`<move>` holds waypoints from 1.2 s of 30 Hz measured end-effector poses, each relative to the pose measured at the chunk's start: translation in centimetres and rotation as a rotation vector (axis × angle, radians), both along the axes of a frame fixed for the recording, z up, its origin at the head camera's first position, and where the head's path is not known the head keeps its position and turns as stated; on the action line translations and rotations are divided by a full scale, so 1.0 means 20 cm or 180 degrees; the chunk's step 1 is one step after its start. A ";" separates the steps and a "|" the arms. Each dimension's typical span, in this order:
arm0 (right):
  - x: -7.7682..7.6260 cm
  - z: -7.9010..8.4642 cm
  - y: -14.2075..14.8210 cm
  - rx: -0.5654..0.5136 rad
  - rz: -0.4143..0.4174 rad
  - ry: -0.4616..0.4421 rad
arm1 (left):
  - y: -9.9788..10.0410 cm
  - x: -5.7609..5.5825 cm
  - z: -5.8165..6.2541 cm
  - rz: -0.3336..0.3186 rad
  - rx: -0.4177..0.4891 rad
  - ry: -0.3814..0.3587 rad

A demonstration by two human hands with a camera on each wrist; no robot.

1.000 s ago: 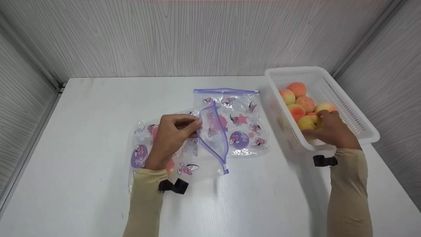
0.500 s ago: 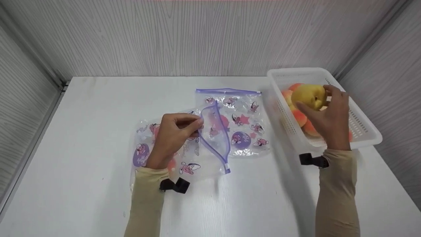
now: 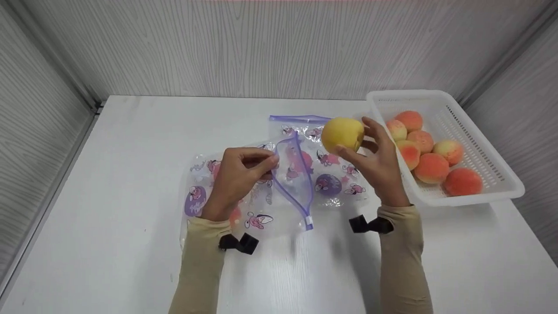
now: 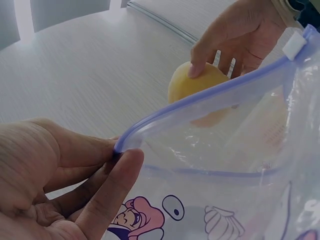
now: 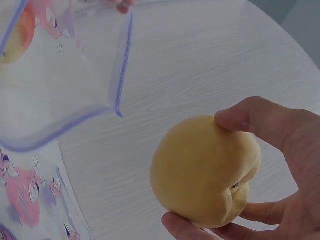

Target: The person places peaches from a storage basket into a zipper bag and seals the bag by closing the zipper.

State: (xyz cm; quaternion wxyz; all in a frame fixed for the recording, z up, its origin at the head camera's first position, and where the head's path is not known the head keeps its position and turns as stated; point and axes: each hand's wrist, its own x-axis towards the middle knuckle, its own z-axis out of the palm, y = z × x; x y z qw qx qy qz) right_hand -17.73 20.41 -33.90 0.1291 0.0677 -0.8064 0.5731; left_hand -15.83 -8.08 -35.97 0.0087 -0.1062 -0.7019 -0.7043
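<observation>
In the head view my left hand (image 3: 239, 181) pinches the purple zip edge of a clear printed zip bag (image 3: 257, 220), holding its mouth apart. The bag's slider (image 3: 308, 220) sits at the near corner. Through the plastic in the right wrist view, a red-and-yellow fruit (image 5: 17, 35) shows inside. My right hand (image 3: 379, 163) grips a round yellow fruit (image 3: 342, 134) with a dimpled end, thumb on one side and fingers on the other. That fruit hangs in the air right of the bag's mouth, over a second printed zip bag (image 3: 329, 185) lying flat.
A white perforated plastic basket (image 3: 510, 187) stands at the right with several peaches (image 3: 431, 168) in it. Grey wood-grain panels (image 3: 244, 48) close off the back and both sides of the white table (image 3: 139, 135).
My right hand has lifted the yellow fruit out of the basket and carried it left towards the held bag. The left hand keeps its pinch on the bag's edge.
</observation>
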 end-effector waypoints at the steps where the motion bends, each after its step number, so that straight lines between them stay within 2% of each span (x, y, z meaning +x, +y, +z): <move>1: 0.00 -0.01 -0.01 -0.0051 0.0104 -0.0016 | 0.00 0.00 0.00 -0.0002 -0.0003 -0.0006; 7: 0.03 0.00 -0.07 -0.0358 0.0753 0.0005 | 0.00 0.00 0.00 0.0018 -0.0075 0.0008; 10: 0.05 0.01 -0.08 -0.0423 0.0897 0.0014 | 0.00 0.00 0.01 0.0011 -0.0086 0.0024; 17: 0.05 0.01 -0.09 -0.0303 0.0942 0.0008 | -0.01 0.00 0.01 -0.0010 -0.0057 0.0044; 22: 0.04 0.01 -0.09 -0.0362 0.1027 0.0016 | -0.02 0.00 0.00 -0.0005 -0.0021 0.0063; 36: 0.04 0.01 -0.09 -0.0216 0.0954 -0.0015 | -0.02 0.00 0.00 0.0010 -0.0042 0.0020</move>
